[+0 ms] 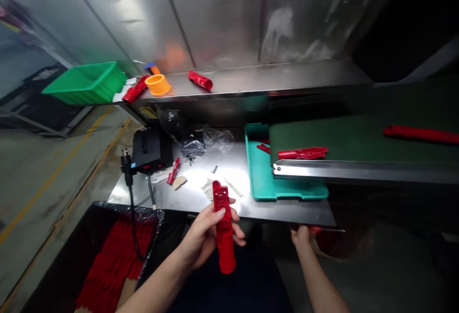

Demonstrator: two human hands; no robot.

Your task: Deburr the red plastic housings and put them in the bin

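Note:
My left hand (208,231) is wrapped round a long red plastic casing (225,251), held upright above the front edge of the metal table. Moulded detail shows at the casing's upper end, and its lower part is smooth and rounded. My right hand (302,234) is low at the right, by the table's front edge. Its fingers are mostly hidden and blurred. Close beside it is a dim reddish thing with a thin pale edge (328,239), too unclear to name.
A teal tray (253,179) sits under the end of a green conveyor belt (351,136), which carries red casings (303,153). A black box with a cable (152,148) stands left. A black bin (86,224) holds many red parts. The shelf bears a green basket (86,83) and orange ring (158,84).

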